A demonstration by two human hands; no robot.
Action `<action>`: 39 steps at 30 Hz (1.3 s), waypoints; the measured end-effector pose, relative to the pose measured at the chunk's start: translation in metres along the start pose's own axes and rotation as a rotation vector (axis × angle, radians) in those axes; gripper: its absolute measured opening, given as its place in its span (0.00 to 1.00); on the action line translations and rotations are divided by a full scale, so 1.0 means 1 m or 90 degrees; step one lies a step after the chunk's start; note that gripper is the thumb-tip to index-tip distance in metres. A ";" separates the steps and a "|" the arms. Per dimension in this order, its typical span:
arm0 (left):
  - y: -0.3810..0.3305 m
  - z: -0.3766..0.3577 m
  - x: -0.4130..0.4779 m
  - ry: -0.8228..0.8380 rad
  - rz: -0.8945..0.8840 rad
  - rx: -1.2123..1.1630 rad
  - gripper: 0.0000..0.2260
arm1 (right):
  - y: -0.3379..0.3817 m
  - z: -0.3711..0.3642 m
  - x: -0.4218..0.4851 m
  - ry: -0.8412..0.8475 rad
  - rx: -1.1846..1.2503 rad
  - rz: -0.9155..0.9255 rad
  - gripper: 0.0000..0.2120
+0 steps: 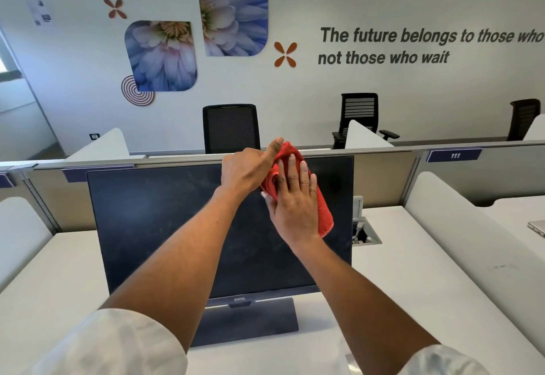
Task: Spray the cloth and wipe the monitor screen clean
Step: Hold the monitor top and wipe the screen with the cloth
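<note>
A dark monitor (165, 227) stands on the white desk, its screen off and faintly smudged. A red cloth (323, 212) is held in front of the screen's upper right part. My right hand (293, 200) lies flat over the cloth with fingers spread upward. My left hand (247, 169) grips the cloth's upper left edge, thumb raised along its top near the monitor's top edge. Whether the cloth touches the glass cannot be told. No spray bottle is in view.
The monitor's stand (250, 321) rests on the white desk (398, 286). A cable box (365, 234) sits in the desk right of the screen. White dividers (460, 218) flank the desk. A laptop edge (536, 227) shows far right. Office chairs (231, 128) stand behind the partition.
</note>
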State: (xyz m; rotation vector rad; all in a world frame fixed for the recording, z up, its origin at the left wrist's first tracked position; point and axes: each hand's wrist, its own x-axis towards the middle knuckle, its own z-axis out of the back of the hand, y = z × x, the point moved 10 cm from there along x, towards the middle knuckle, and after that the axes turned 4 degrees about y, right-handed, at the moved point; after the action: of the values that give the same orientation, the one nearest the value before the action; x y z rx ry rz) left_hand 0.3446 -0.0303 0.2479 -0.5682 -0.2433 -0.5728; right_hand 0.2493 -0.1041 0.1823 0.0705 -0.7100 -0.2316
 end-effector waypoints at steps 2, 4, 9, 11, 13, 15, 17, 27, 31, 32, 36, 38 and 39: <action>0.001 0.000 0.000 0.006 -0.001 0.012 0.37 | -0.028 0.002 -0.007 -0.009 -0.011 -0.027 0.30; 0.002 0.000 0.000 0.007 -0.001 0.014 0.35 | -0.072 0.004 -0.017 -0.025 0.010 -0.129 0.29; -0.001 -0.003 0.002 0.002 -0.011 0.034 0.34 | -0.142 -0.001 -0.047 -0.035 0.091 -0.357 0.30; 0.000 -0.002 0.003 -0.004 -0.008 0.033 0.33 | -0.128 -0.005 -0.051 -0.023 0.076 -0.317 0.30; 0.002 -0.001 0.003 -0.009 -0.005 0.027 0.31 | -0.100 -0.012 -0.056 -0.009 0.042 -0.252 0.31; 0.003 -0.001 0.003 -0.009 -0.007 0.027 0.31 | -0.067 -0.022 -0.063 0.018 0.010 -0.183 0.33; 0.003 -0.002 0.003 -0.005 -0.008 0.029 0.31 | -0.031 -0.033 -0.070 0.042 0.001 -0.108 0.34; 0.005 0.000 0.000 -0.010 -0.008 -0.007 0.29 | 0.005 -0.052 -0.080 0.079 -0.070 0.001 0.34; 0.007 -0.001 0.000 -0.005 0.002 -0.037 0.30 | -0.078 -0.033 -0.068 0.039 -0.002 -0.251 0.32; 0.007 -0.001 0.000 -0.007 0.004 -0.042 0.31 | -0.098 -0.028 -0.067 0.023 0.022 -0.309 0.32; 0.007 -0.001 0.001 -0.012 0.008 -0.054 0.27 | -0.147 -0.014 -0.061 -0.043 0.083 -0.403 0.33; 0.008 0.000 0.001 -0.014 0.013 -0.049 0.25 | -0.142 -0.014 -0.055 -0.051 0.096 -0.384 0.34; 0.008 0.000 0.000 -0.016 0.014 -0.048 0.24 | -0.134 -0.015 -0.051 -0.050 0.093 -0.363 0.35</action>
State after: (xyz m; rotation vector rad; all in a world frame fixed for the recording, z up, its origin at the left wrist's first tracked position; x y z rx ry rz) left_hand 0.3496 -0.0244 0.2444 -0.6510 -0.2395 -0.5561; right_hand 0.1963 -0.2225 0.1192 0.4074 -0.7727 -0.7314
